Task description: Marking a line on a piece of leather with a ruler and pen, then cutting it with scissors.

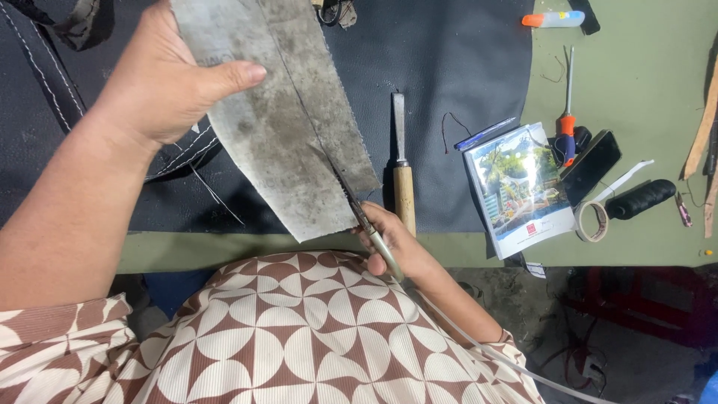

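The grey, stained strip of fabric (284, 127) lay at 11 o'clock over the black leather sheet (449, 67) with white stitching. The table cover (643, 82) was olive green. The chisel (404, 198) had a pale wooden handle. At 6 o'clock, the shirt (299, 337) showed a brown-and-cream petal pattern. The thread spool (641, 199) at 3 o'clock was black.
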